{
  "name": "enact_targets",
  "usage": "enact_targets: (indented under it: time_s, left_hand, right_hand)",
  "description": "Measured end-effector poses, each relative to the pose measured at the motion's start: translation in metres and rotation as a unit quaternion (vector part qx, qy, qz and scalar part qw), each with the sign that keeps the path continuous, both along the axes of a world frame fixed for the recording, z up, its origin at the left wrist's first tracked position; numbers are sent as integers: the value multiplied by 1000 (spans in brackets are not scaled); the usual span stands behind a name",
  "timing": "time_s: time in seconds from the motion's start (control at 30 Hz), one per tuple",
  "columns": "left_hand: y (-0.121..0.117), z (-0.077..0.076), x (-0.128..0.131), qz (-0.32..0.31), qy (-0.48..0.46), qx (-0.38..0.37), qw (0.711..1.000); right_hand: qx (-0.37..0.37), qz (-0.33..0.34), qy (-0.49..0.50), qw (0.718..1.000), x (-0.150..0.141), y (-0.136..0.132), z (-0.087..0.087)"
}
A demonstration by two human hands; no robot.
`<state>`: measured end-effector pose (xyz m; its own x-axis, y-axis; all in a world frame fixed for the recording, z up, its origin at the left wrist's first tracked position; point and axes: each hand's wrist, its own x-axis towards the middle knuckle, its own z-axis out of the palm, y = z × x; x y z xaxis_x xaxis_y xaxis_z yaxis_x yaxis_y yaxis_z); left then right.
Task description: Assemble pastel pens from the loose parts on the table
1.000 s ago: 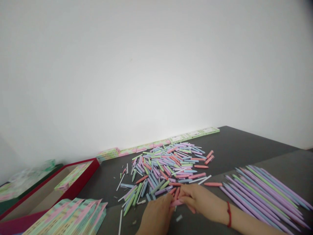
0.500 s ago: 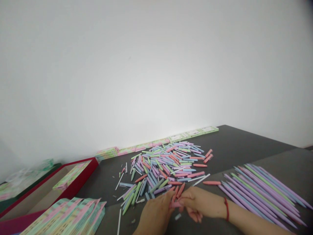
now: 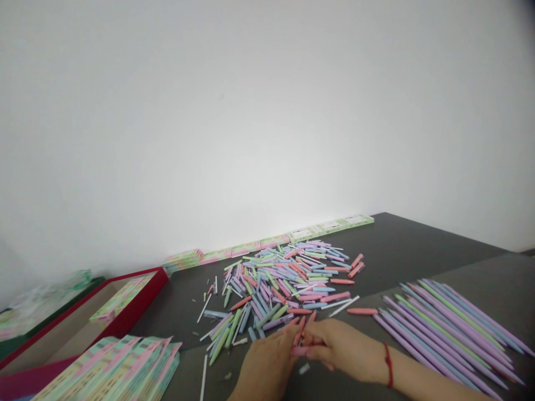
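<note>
My left hand (image 3: 270, 356) and my right hand (image 3: 345, 346) meet at the near edge of a loose heap of pastel pen parts (image 3: 267, 278). Between their fingertips is a short pink pen piece (image 3: 299, 351), gripped from both sides and partly covered by the fingers. Coral pen parts (image 3: 311, 318) stick out just beyond the fingers; I cannot tell whether any of them is held. Under the hands lies a small clear piece (image 3: 304, 368) on the dark table. A red cord circles my right wrist.
To the right lies a row of long pastel pens (image 3: 451, 334). Printed flat packs (image 3: 112, 367) are fanned out at front left, beside a red box (image 3: 142, 289). Boxes (image 3: 271, 241) line the wall. White sticks (image 3: 204, 379) and scraps lie left of the hands.
My right hand's fingers have curled in closer round the pink pen piece, and the hand has shifted slightly. My left hand has barely moved.
</note>
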<state>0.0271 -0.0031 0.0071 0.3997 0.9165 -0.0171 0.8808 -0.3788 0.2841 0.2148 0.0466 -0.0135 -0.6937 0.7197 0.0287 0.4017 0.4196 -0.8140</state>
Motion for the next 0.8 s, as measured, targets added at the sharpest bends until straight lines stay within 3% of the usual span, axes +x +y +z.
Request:
enact_targets:
  time_s: [0.1,0.13,0.17,0.3,0.33,0.4,0.47,0.53,0.6,0.67,0.73,0.77,0.8]
  left_hand:
    - [0,-2,0,-4,-12,2,1000]
    - [0,-2,-1,-7,-16,4,1000]
    - [0,-2,-1,-8,-19,6,1000]
    - [0,-1,-1,2,-14,4,1000]
    - [0,-1,-1,1,-9,1,1000]
    - [0,-3,-2,-10,2,-1,1000]
    - [0,-6,-2,-22,15,11,1000]
    - [1,-9,-2,-18,32,22,999]
    - [1,-10,-2,-9,49,22,999]
    - [0,-9,-1,-4,59,18,998]
    - [0,-8,1,-5,70,15,997]
    - [-1,-8,1,-7,81,15,997]
    - [-1,-9,2,-10,95,17,995]
  right_hand:
    - [-145,32,-12,989,-2,1,-3]
    - [-160,36,-15,986,-2,0,-3]
    - [-142,35,-15,989,-1,-1,-1]
    - [71,-17,-7,997,-2,-6,3]
    - [74,-20,-5,997,-3,-6,1]
    - [-29,4,2,1000,-6,-4,-3]
    - [-172,31,8,985,-8,0,-8]
    - [-248,44,-1,968,-9,2,-8]
    - [-189,46,-23,981,-7,-1,-2]
    - [-25,21,-54,998,-4,-7,6]
    - [119,-15,-75,990,-2,-13,10]
    - [137,-20,-78,987,-2,-14,10]
    - [106,-10,-74,992,-3,-14,9]
